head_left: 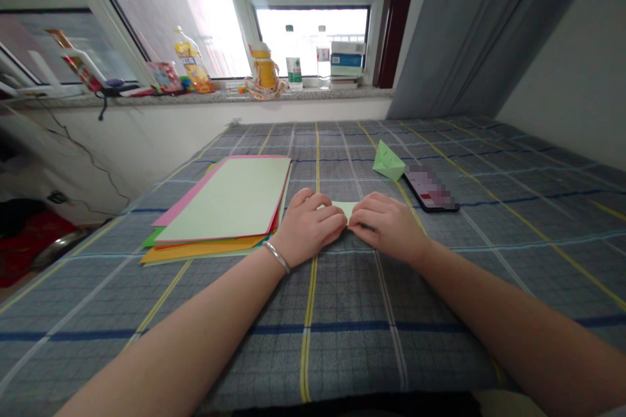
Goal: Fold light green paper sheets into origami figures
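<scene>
Paper square (345, 210), pale green, thin, light and floppy, best pinched at its edges, sits on the plaid cloth (313, 339) between two hands. Left hand (308, 228) and right hand (388, 225) curl their fingers narrowly onto it. Nearby: one colored paper stack (220, 208), one folded green paper (388, 161), one phone (430, 190)

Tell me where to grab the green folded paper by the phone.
Pinch the green folded paper at its raised point, coming from the left: that tip stands clear of the cloth, and the phone crowds its right corner.
</scene>
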Demonstrator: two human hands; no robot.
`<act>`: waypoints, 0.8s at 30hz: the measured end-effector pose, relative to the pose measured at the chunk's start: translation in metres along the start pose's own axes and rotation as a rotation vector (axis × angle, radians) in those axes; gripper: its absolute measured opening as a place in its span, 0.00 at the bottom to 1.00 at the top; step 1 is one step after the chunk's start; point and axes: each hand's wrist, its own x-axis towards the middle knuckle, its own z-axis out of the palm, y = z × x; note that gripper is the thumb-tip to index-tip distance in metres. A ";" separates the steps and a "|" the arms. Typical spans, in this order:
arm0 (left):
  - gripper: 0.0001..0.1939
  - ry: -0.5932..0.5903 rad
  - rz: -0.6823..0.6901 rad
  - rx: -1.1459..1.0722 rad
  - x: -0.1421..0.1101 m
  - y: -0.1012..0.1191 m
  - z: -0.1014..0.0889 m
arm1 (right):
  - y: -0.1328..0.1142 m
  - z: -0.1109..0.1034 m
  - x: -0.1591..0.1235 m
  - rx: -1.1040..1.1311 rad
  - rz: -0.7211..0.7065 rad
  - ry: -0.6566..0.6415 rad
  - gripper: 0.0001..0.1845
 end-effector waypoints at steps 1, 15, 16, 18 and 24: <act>0.05 0.000 -0.004 -0.003 0.000 -0.001 0.000 | 0.001 0.000 0.000 0.001 0.003 0.004 0.09; 0.03 -0.007 -0.037 -0.109 -0.002 -0.017 -0.005 | 0.016 -0.002 -0.005 0.096 0.085 0.070 0.05; 0.03 -0.006 -0.042 -0.115 -0.002 -0.018 -0.005 | 0.017 -0.003 -0.006 0.104 0.084 0.073 0.05; 0.03 -0.006 -0.050 -0.121 -0.003 -0.019 -0.006 | 0.019 -0.003 -0.006 0.116 0.081 0.078 0.05; 0.05 -0.026 -0.073 -0.118 -0.003 -0.020 -0.006 | 0.021 -0.004 -0.006 0.144 0.085 0.093 0.05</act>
